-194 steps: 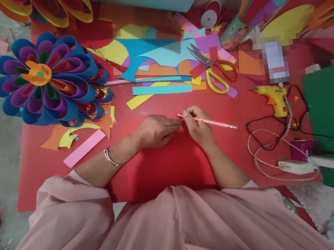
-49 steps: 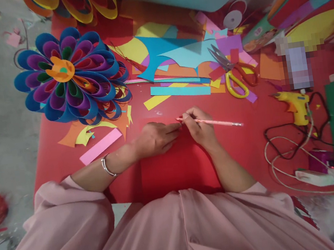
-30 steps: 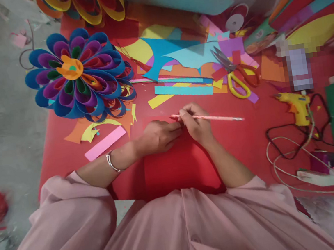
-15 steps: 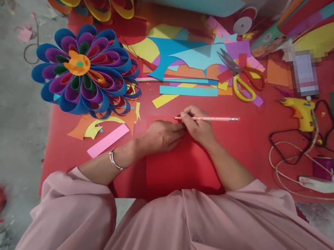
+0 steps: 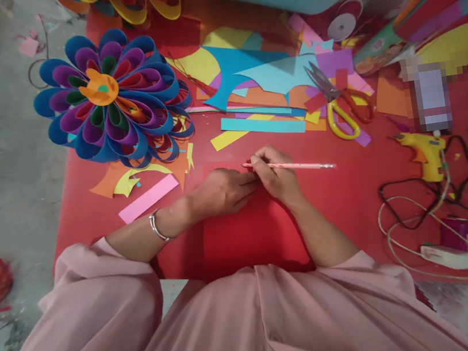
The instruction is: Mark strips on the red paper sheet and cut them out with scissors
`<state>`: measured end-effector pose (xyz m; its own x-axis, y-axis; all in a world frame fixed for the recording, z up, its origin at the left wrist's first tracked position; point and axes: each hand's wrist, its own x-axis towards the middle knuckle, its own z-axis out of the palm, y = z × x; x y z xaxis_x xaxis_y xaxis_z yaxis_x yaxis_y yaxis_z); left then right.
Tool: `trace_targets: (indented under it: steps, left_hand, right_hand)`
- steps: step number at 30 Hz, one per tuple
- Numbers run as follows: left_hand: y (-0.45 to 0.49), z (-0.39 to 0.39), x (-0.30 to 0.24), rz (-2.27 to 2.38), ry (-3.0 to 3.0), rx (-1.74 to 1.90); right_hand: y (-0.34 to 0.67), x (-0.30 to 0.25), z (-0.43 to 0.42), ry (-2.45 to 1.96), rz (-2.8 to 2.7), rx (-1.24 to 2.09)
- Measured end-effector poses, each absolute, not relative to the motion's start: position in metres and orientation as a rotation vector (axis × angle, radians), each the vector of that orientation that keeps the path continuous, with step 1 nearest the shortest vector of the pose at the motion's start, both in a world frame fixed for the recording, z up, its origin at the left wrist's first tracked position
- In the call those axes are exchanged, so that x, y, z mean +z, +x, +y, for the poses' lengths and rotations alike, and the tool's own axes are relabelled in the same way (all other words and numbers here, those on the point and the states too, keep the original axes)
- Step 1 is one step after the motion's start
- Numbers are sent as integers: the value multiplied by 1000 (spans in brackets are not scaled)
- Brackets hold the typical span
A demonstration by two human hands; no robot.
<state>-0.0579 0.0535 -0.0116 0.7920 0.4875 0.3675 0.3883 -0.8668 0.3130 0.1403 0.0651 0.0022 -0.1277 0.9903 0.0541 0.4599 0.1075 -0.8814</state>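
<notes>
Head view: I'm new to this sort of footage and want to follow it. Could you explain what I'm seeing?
There is no machine here, just a person's two bare hands. Every picture comes from one camera worn on the head, looking forward and down.

The right hand holds a pencil, its tip pointing left. The left hand lies on a red sheet, its fingertips close to the right hand. Whether they pinch anything is hard to tell.

On the red table lie scissors among paper scraps, with a glue gun to the right. A looped flower is on the left.
</notes>
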Motion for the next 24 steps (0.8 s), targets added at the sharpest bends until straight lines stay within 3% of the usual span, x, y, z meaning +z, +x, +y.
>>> trace_targets:
  steps: [13, 24]
  left_hand:
    - [-63, 53, -4, 680, 2813, 634]
    - [-111, 20, 1, 1088, 2907, 523]
  right_hand:
    - [140, -6, 67, -1367, -1511, 1050]
    - [143, -9, 66, -1359, -1454, 1084]
